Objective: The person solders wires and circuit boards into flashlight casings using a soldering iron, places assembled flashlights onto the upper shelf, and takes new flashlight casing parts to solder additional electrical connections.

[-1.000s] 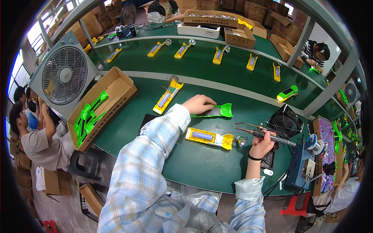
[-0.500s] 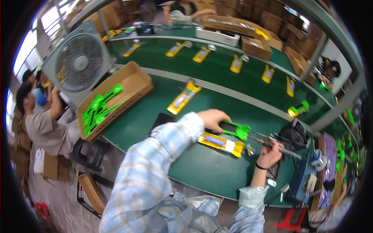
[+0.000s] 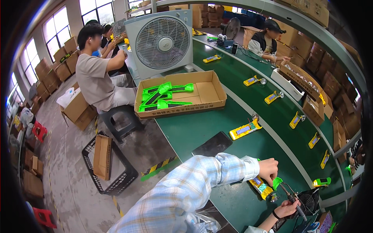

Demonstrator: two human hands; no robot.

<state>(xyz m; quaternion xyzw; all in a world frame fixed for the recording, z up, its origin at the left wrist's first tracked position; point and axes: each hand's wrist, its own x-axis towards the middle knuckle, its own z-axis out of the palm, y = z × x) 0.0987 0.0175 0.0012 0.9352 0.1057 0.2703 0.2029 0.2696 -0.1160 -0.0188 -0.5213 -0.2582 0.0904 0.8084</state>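
My left hand (image 3: 268,169) is closed on a green plastic lamp shell (image 3: 276,182), mostly hidden under the fingers. Beneath it, a yellow lamp housing (image 3: 262,189) with a small round metal reflector (image 3: 274,197) lies on the green table. My right hand (image 3: 286,208) grips a soldering iron (image 3: 291,198), its tip pointing at the flared end of the green shell; whether they touch is too small to tell. Farther off lies another yellow housing (image 3: 245,129) with a purple-wrapped cell and a circuit board.
A cardboard box (image 3: 182,112) of green shells stands at the table's far left, before a grey box fan (image 3: 165,44). A black phone (image 3: 213,144) lies nearer. Yellow lamps (image 3: 274,97) line the belt (image 3: 248,93). A small black fan (image 3: 309,202) sits beside my right hand. Co-workers sit around.
The view has swung to the left, so everything shifts right and down in the picture. Both hands keep hold of the green shell and the soldering iron.
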